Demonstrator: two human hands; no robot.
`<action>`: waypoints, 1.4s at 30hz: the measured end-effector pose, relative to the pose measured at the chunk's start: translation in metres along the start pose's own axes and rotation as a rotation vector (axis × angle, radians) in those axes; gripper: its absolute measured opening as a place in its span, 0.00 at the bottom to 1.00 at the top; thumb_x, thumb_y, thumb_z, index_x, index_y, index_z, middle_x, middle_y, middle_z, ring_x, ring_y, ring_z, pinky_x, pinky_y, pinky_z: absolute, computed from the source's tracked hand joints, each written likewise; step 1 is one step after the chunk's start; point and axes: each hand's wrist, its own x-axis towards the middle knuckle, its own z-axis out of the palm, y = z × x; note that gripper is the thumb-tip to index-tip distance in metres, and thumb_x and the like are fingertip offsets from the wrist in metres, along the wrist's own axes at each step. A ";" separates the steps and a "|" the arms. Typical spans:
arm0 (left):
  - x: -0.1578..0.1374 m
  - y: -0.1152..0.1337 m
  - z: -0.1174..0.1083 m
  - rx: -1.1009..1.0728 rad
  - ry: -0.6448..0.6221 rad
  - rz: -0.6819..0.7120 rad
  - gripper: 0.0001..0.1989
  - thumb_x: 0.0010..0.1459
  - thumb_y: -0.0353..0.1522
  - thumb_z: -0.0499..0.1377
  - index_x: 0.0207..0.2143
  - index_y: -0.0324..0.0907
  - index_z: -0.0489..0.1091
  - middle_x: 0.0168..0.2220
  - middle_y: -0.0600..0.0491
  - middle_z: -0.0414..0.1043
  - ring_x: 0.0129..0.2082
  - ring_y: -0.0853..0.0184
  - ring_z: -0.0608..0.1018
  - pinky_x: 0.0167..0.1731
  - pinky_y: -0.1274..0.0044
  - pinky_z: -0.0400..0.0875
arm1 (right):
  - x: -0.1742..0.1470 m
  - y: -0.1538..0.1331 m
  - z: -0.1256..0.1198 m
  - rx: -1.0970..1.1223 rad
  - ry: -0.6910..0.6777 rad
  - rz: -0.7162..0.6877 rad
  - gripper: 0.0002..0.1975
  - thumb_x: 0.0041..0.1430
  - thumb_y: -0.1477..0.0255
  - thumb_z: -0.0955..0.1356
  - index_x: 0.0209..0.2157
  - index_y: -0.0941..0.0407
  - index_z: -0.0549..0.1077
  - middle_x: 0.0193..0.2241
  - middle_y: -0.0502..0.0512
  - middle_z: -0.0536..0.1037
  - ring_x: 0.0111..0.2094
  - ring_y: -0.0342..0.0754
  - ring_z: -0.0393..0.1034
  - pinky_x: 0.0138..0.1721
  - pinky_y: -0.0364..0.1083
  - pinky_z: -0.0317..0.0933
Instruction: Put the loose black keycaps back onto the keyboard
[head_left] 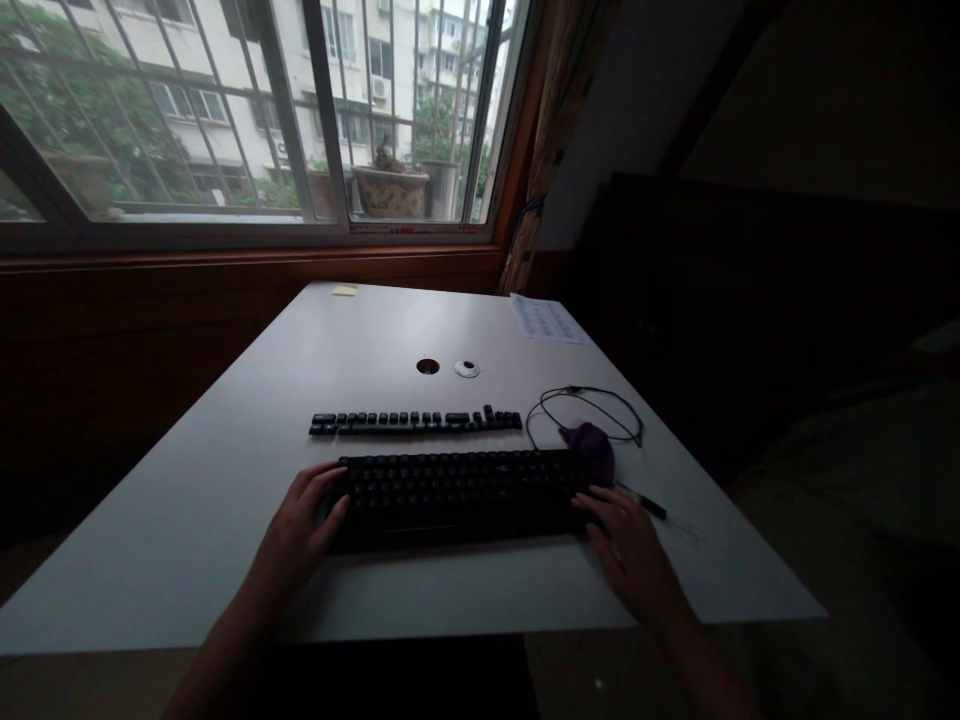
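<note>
- can you read the printed sheet (546,320)?
- no, its print is too small.
- letters on the keyboard (457,490)?
- too blurred. left forearm (236,620) and right forearm (684,635) are cut off by the bottom edge.

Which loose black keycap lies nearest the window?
The small loose black keycap near the right end of the back row; it alone juts beyond its neighbours.

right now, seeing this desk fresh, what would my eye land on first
Probably the black keyboard near the front of the white table, with the left hand and the right hand at its two ends. Just beyond it lie two rows of black keycaps. A purple, cloth-like bundle stands out by the keyboard's far right corner.
</note>
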 end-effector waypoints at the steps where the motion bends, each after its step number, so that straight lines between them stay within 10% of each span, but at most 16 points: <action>1: 0.000 0.000 0.000 -0.002 -0.003 0.001 0.17 0.67 0.39 0.55 0.56 0.46 0.68 0.58 0.45 0.67 0.57 0.55 0.74 0.58 0.57 0.71 | -0.001 0.001 0.000 0.007 0.001 0.008 0.23 0.69 0.68 0.63 0.64 0.49 0.62 0.59 0.59 0.73 0.62 0.58 0.64 0.63 0.64 0.58; 22: 0.001 0.001 0.000 -0.011 0.021 -0.001 0.16 0.67 0.38 0.56 0.55 0.46 0.68 0.58 0.45 0.67 0.56 0.55 0.75 0.56 0.57 0.72 | 0.008 -0.001 0.000 -0.023 0.148 0.080 0.15 0.68 0.67 0.64 0.55 0.48 0.69 0.50 0.57 0.76 0.57 0.59 0.66 0.64 0.66 0.54; 42: 0.000 0.005 0.001 -0.033 0.028 -0.011 0.16 0.66 0.36 0.56 0.55 0.47 0.69 0.58 0.45 0.68 0.56 0.55 0.75 0.57 0.58 0.73 | 0.192 -0.009 0.083 0.075 -0.092 -0.034 0.16 0.72 0.71 0.57 0.51 0.53 0.73 0.51 0.59 0.78 0.59 0.56 0.66 0.61 0.59 0.58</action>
